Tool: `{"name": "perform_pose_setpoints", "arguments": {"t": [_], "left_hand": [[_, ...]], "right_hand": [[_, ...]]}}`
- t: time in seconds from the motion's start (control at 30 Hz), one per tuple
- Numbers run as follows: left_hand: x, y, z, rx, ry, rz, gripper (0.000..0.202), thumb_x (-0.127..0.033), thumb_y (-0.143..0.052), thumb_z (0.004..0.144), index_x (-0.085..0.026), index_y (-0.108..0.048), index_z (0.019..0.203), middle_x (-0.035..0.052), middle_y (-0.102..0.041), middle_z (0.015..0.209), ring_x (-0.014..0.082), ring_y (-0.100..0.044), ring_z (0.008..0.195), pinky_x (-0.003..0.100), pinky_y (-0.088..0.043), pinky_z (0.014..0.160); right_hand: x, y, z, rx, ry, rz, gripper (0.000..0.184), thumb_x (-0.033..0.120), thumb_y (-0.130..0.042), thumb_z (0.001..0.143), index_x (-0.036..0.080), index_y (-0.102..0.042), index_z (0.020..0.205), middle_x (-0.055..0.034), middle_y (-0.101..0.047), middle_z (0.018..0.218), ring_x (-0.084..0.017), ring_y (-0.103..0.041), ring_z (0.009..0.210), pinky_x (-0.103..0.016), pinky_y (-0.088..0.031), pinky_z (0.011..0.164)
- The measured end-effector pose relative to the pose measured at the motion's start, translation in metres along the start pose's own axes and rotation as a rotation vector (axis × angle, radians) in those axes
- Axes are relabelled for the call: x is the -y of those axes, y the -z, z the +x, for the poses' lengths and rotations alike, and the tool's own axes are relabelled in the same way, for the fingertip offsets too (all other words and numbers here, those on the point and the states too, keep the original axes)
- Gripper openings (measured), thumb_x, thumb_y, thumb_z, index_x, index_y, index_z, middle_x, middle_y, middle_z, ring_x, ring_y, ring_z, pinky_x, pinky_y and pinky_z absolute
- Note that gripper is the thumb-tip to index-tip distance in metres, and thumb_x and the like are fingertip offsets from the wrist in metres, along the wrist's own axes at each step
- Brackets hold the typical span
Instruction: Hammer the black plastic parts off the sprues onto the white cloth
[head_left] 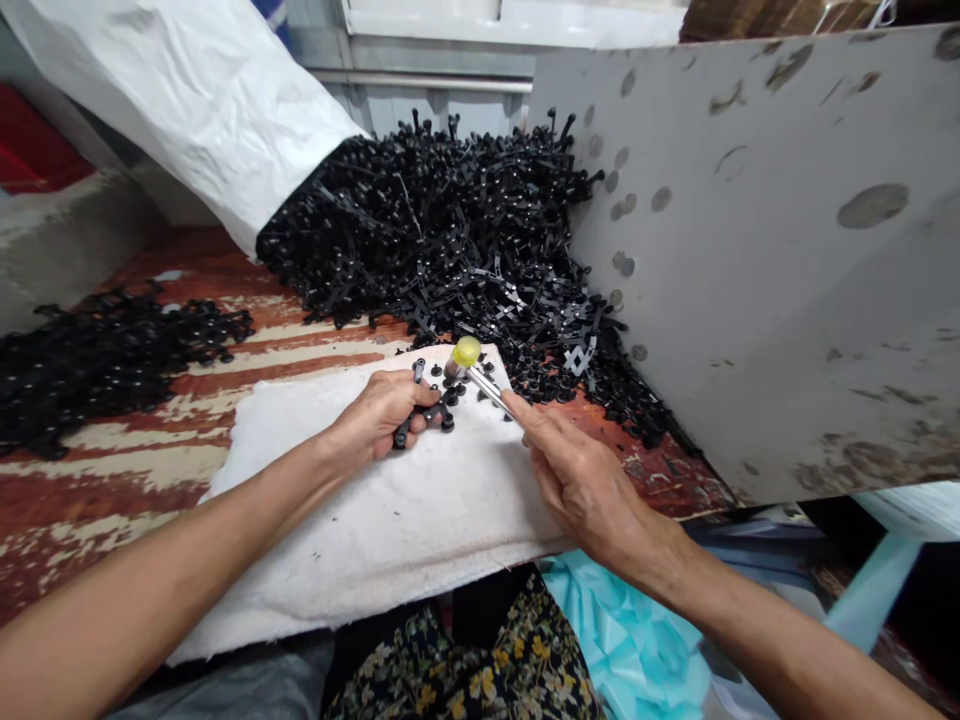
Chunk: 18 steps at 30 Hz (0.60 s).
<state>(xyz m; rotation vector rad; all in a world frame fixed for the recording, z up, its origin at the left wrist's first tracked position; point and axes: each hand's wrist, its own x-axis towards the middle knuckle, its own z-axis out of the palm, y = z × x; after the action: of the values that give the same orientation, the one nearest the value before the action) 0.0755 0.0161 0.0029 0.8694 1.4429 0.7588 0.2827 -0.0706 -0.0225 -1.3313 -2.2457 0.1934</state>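
In my right hand (574, 460) is a small mallet (491, 388) with a metal handle and a yellow head face. Its head is over some small round black parts (456, 392) on a white cloth (360, 530). My left hand (382, 415) is closed around black plastic linkage pieces (403, 432) with round ends, just left of the mallet head. The exact number of pieces in that hand is hidden by the fingers. Both hands are above the cloth.
A large heap of black linkage parts (450, 230) spills from a white sack (217, 110) behind the cloth. Another pile (105, 350) lies at left on the worn red tabletop (150, 480). A spotted grey panel (750, 250) stands at right. Turquoise plastic (630, 630) hangs below.
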Motion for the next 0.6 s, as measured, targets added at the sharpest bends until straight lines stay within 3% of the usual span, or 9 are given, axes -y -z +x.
{"name": "perform_pose_setpoints", "arguments": {"t": [0.13,0.27,0.43,0.53,0.6], "left_hand": [[0.0013,0.001,0.002,0.008,-0.004,-0.017,0.016,-0.005,-0.061,0.07,-0.016,-0.054,0.061,0.0055,-0.062,0.049,0.0068,-0.039,0.03,0.016,-0.024,0.026],[0.0,0.0008,0.0015,-0.007,0.02,0.016,0.016,-0.003,-0.06,0.069,-0.015,-0.054,0.06,0.0066,-0.063,0.05,0.0055,-0.037,0.029,0.016,-0.023,0.027],[-0.0033,0.0007,-0.0014,-0.017,0.033,0.023,0.019,-0.004,-0.058,0.074,-0.015,-0.053,0.06,0.0055,-0.062,0.048,0.0058,-0.036,0.029,0.016,-0.025,0.027],[-0.0039,-0.0026,-0.0014,-0.025,0.053,0.028,0.018,-0.002,-0.057,0.075,-0.014,-0.054,0.061,0.0059,-0.063,0.049,0.005,-0.036,0.029,0.015,-0.024,0.027],[-0.0037,-0.0041,-0.0014,-0.006,0.088,0.011,0.018,-0.002,-0.056,0.076,-0.013,-0.056,0.063,0.0064,-0.063,0.051,0.0045,-0.036,0.029,0.015,-0.024,0.027]], "right_hand": [[0.002,0.0037,0.0002,-0.074,0.014,0.026,0.073,0.005,-0.036,0.089,0.025,-0.021,0.158,-0.0081,-0.062,0.093,-0.022,-0.063,0.08,-0.036,-0.058,0.072],[0.0001,0.0023,0.0011,0.035,-0.009,-0.046,0.07,0.003,-0.039,0.085,0.023,-0.037,0.153,-0.0105,-0.065,0.094,-0.022,-0.062,0.071,-0.037,-0.057,0.065],[0.0055,0.004,-0.0013,-0.16,0.008,0.104,0.065,0.006,-0.037,0.091,0.019,-0.032,0.154,-0.0121,-0.066,0.098,-0.024,-0.064,0.084,-0.038,-0.056,0.075],[0.0047,0.0027,0.0,-0.009,-0.046,0.061,0.063,0.005,-0.037,0.086,0.015,-0.046,0.147,-0.0126,-0.066,0.092,-0.023,-0.062,0.073,-0.04,-0.056,0.067],[0.0039,0.0046,0.0017,0.053,-0.089,0.152,0.058,0.007,-0.039,0.086,0.018,-0.053,0.141,-0.0116,-0.067,0.095,-0.022,-0.063,0.076,-0.041,-0.056,0.07]]}}
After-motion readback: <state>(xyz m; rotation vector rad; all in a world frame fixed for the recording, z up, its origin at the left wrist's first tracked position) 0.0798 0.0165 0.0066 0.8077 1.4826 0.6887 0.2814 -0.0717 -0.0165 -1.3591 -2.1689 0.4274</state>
